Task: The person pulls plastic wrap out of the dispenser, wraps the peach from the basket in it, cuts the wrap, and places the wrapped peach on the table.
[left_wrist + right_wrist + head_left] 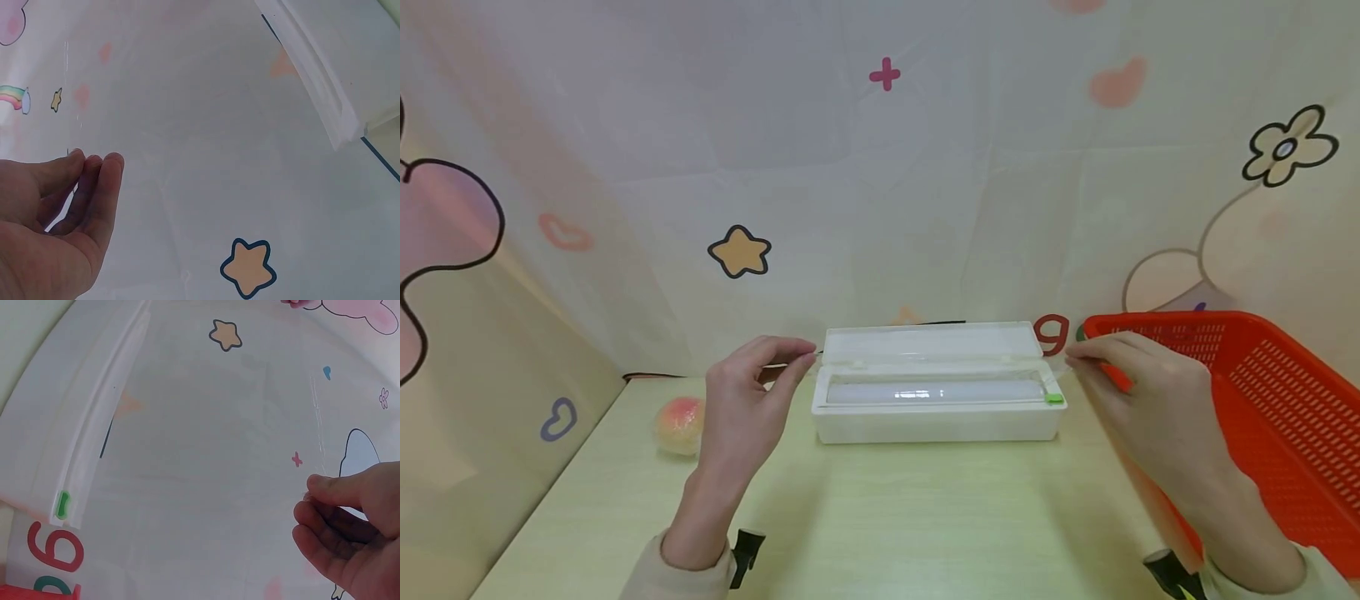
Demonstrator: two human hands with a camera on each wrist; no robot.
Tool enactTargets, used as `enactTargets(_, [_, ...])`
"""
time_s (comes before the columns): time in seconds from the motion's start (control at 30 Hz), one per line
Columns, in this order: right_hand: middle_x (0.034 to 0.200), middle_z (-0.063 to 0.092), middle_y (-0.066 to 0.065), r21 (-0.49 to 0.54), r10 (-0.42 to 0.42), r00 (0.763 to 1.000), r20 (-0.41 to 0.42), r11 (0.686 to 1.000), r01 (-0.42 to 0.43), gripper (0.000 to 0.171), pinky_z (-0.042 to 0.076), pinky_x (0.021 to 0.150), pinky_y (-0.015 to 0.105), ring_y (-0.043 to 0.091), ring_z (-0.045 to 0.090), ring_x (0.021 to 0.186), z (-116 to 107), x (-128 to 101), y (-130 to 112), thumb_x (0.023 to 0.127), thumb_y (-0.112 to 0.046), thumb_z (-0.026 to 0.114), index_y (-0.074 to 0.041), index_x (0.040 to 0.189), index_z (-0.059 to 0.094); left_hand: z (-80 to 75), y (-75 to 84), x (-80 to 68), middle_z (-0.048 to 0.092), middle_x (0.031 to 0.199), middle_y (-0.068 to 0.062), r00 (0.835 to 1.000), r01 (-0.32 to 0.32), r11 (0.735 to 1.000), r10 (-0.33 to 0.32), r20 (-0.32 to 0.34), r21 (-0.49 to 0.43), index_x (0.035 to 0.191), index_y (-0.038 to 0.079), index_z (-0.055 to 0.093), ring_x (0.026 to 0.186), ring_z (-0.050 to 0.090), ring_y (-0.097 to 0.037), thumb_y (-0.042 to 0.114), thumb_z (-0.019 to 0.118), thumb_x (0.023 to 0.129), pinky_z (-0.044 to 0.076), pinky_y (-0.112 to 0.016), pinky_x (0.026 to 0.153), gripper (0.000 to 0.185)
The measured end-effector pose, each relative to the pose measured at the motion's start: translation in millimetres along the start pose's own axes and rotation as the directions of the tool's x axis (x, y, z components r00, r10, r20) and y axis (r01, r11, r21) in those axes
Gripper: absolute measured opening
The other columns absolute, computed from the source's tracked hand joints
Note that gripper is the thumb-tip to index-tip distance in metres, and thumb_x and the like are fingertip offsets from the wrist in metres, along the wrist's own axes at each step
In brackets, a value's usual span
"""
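The left hand (741, 400) is raised above the desk with its fingers (797, 358) bunched, thumb against fingertips, pinching the left edge of a thin, clear sheet of plastic film (206, 156). In the left wrist view the film's edge shows as a faint bright line running up from the pinched fingertips (94, 169). The right hand (1150, 400) does the same on the other side: its thumb and fingers (325, 494) nip the right edge of the film, seen in the right wrist view as a pale vertical streak above the thumb. In the head view the film itself is too transparent to make out between the two hands.

Between the hands, and just behind them, a long white rectangular plastic film dispenser box (936, 417) sits on the desk with its hinged lid (928, 342) swung up and back. Inside lies a glossy roll of film (932, 390), and a small green slider tab (1054, 398) sits at the right end of the box's front edge.

Near the right hand, an orange-red perforated plastic basket (1277, 400) stands tilted at the desk's right side. To the left of the left hand, well apart from the box, a round pink and yellow peach-like fruit (681, 423) rests on the pale wood-grain desk (925, 517). A light backdrop cloth printed with a yellow star (740, 252), flowers and a red numeral nine (1051, 333) hangs behind.
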State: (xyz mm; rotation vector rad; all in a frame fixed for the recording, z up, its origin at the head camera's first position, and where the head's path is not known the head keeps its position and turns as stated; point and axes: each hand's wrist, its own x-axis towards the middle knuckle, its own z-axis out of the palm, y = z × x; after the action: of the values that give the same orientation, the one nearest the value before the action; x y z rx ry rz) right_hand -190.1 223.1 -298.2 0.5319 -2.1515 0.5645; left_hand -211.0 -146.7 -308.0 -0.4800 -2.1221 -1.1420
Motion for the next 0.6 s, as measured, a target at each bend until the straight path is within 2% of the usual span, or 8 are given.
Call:
enactTargets(0.4, [0.097,0.076,0.012,0.016,0.006,1.000,-0.004,1.000,-0.006,0.035,0.032,0.092,0.000,0.032,0.072,0.091,-10,2,-6,0.072,0.013,0.087,-0.003,0.102,0.080,-4.5,7.2,0.1,0.075,0.092,-0.002,0.997,-0.069,0.997,0.068,-0.024,-0.017,0.098,0.003,0.079,0.082,0.069,-0.012,-0.007,0.079,0.086,0.055,-0.018,0.079,0.016])
enactTargets(0.6, [0.099,0.076,0.011,-0.012,0.024,1.000,0.010,1.000,-0.024,0.037,0.031,0.093,0.000,0.030,0.072,0.092,-17,2,-11,0.072,0.013,0.087,-0.004,0.104,0.079,-6.7,12.6,1.0,0.075,0.093,-0.005,0.995,-0.094,0.995,0.093,-0.035,-0.035,0.099,0.004,0.079,0.082,0.069,-0.012,-0.006,0.078,0.088,0.055,-0.018,0.080,0.015])
